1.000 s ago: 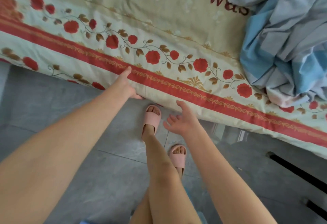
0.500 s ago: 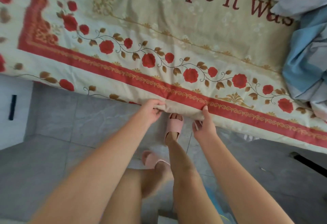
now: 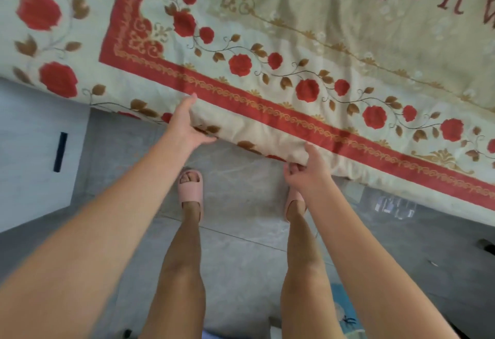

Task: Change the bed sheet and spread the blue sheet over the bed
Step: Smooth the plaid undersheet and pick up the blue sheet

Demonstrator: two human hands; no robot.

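Both hands have moved apart along the near edge of the bed since half a second ago, when they pinched the hem close together. The view has swung toward the bed's near left corner, and the bundled blue sheet, last seen toward the right of the bed, is out of frame, so you cannot confirm where it now lies. Your left hand (image 3: 187, 127) holds the floral sheet (image 3: 267, 44) at the near edge with the thumb on top and the fingers curled beneath. Your right hand (image 3: 304, 175) grips the same hem further right, fingers folded under it. The old sheet is not yet off.

Findings on risk: if the blue bundle rests on this sheet, a hard pull will likely carry it off the bed. The left hold looks shallow and may slip if the cloth catches at the corner. Your slippers (image 3: 190, 191) stand just beside the edge on smooth floor (image 3: 241, 167). Slack cloth dropping over them could trip you, so step back before you pull.
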